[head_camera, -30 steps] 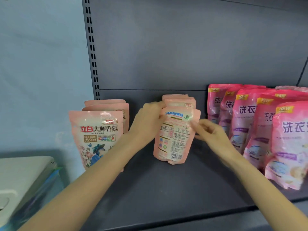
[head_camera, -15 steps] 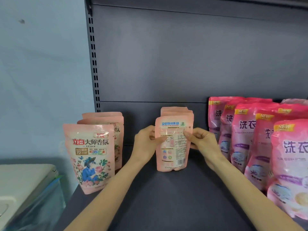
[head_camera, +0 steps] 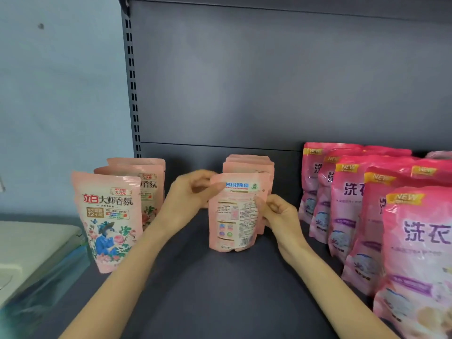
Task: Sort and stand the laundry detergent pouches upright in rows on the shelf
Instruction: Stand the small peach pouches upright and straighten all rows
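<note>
A: Two hands, doing what?
B: Left hand pinches the front pouch at its upper left edge; right hand pinches its right edge.
A: Pouch?
B: Upright between them on the shelf; matching pouches just behind.

The pale pink floral plastic pouch reads "立白大师香氛", "3.8元" and "72小时". The pale pink pouch turned back-out shows "白科技集团". The deep pink plastic pouches read "NEW" and "洗衣".
</note>
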{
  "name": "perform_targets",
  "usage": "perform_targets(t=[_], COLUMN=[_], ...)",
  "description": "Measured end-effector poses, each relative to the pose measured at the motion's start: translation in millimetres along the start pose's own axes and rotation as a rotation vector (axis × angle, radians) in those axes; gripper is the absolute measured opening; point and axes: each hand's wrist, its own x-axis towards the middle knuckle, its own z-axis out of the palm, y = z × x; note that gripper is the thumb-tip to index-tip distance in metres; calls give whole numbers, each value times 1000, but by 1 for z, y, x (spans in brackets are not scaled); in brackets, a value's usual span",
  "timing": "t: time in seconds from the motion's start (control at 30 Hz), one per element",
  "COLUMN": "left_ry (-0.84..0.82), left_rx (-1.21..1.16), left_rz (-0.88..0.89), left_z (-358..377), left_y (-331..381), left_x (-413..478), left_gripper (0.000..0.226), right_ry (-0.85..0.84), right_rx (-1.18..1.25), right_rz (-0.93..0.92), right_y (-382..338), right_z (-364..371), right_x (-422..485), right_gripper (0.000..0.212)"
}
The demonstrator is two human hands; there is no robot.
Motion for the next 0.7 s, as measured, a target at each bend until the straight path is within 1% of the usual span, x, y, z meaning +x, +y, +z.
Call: perform_targets(t=[0.07, 0.13, 0.23, 0.3, 0.37, 0.5, 0.57, 0.63, 0.7], left_ry=[-127, -285, -465, -511, -530, -584, -635, -678, -678], left_rx=[116, 215, 304, 310, 353, 581, 628, 640, 660], left_rz=[65, 68, 50, 55, 92, 290, 406, 483, 548], left_z=[-11, -19, -25, -24, -22, -14, -8, -2, 3], left_y=[26, 51, 76, 80, 77, 65, 60, 55, 52], left_x=[10, 26, 51, 62, 67, 58, 52, 48, 48], left_gripper=[16, 23, 20, 19, 23, 40, 38, 32, 27], right_ry=[-35, -76, -125, -155, -171, -205, -218, -222, -220], right_rx=[14, 49, 143, 220, 272, 299, 277, 250, 232], right_rz=[14, 46, 99, 126, 144, 162, 172, 174, 174], right_y=[1, -2, -5, -7, -9, -9, -8, -8, -7], right_z=[0, 0, -1, -3, -6, -11, -13, -13, -11], right_x=[-2, -4, -6, -8, -9, -9, -8, -8, -7], right_gripper=[11, 11, 12, 13, 13, 13, 12, 15, 16])
